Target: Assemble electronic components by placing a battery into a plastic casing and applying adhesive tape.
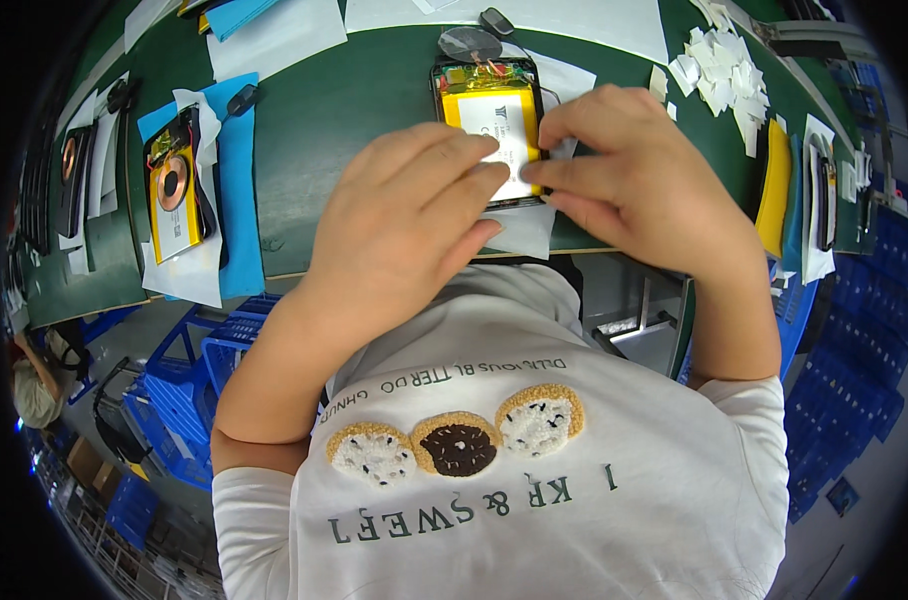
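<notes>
An opened power bank lies on the bench in front of me, its black case framing a flat white battery with yellow edges. Green circuitry and thin wires show at its far end, beside a dark round disc. My left hand reaches over the near left side, fingers stretched out with their tips on the battery and the thumb apart. At the near right edge, my right hand has its fingers and thumb closed about the case's side. Its fingertips touch the battery's edge.
Another opened power bank with a copper coil sits on white paper and a blue sheet at left. Torn white paper scraps are heaped at far right. Yellow and blue sheets stand right. Blue stools are below the bench.
</notes>
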A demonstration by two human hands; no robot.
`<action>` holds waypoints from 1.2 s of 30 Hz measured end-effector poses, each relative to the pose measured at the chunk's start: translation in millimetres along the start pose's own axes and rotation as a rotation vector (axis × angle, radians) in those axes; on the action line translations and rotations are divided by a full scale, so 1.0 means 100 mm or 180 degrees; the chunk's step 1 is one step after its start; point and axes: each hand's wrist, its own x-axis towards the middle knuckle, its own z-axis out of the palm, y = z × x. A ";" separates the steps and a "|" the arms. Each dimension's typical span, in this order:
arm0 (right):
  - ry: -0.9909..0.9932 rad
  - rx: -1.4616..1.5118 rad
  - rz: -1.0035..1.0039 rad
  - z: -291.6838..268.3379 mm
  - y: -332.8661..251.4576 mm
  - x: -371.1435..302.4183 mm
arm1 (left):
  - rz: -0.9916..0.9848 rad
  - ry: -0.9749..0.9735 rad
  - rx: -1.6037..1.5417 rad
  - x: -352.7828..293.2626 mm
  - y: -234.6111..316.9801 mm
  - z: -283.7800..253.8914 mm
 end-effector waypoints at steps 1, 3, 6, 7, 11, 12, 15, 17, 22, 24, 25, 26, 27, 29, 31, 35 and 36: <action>-0.0069 -0.0098 0.0042 0.00 -0.07 0.01 | -0.0063 -0.0045 0.0065 -0.01 0.04 0.01; -0.0151 -0.0248 0.0062 0.00 -0.19 0.04 | -0.0054 0.0026 0.0157 -0.05 0.07 0.05; -0.0396 -0.0159 0.0013 -0.04 -0.14 0.12 | 0.0022 0.0059 0.0256 -0.02 0.07 0.03; -0.0071 -0.0167 0.0164 -0.02 -0.11 0.17 | 0.0015 0.0001 0.0234 0.01 0.07 0.01; 0.0742 -0.0066 0.0330 0.18 -0.05 0.39 | -0.0105 -0.0008 0.0136 0.01 0.13 0.01; 0.0920 0.0009 0.0401 0.22 -0.06 0.44 | -0.0107 0.0001 0.0144 0.01 0.14 0.01; 0.0947 -0.0044 0.0400 0.31 -0.05 0.51 | -0.0154 0.0079 0.0071 -0.01 0.13 0.02; 0.0944 0.0004 0.0384 0.35 -0.02 0.52 | -0.0166 0.0115 -0.0012 -0.03 0.11 0.04; 0.0785 0.0074 0.0341 0.35 0.02 0.56 | -0.0177 0.0114 -0.0083 -0.05 0.10 0.08; 0.0655 0.0085 0.0298 0.33 0.05 0.57 | -0.0164 0.0141 -0.0108 -0.05 0.10 0.08; 0.0527 0.0101 0.0258 0.32 0.07 0.57 | -0.0159 0.0155 -0.0117 -0.06 0.10 0.08; 0.0525 0.0100 0.0251 0.32 0.08 0.58 | -0.0155 0.0170 -0.0127 -0.06 0.10 0.08; 0.0495 -0.0004 0.0214 0.31 0.10 0.59 | -0.0158 0.0175 -0.0123 -0.06 0.10 0.09; 0.0465 -0.0114 0.0176 0.30 0.12 0.60 | -0.0154 0.0199 -0.0132 -0.06 0.09 0.09; 0.0368 -0.0448 -0.0020 0.29 0.13 0.59 | -0.0148 0.0225 -0.0125 -0.06 0.10 0.08; 0.0433 -0.0780 -0.0268 0.28 0.15 0.49 | -0.0130 0.0237 -0.0163 -0.06 0.12 0.07; 0.0545 -0.0893 -0.0355 0.29 0.15 0.47 | -0.0133 0.0244 -0.0162 -0.06 0.12 0.08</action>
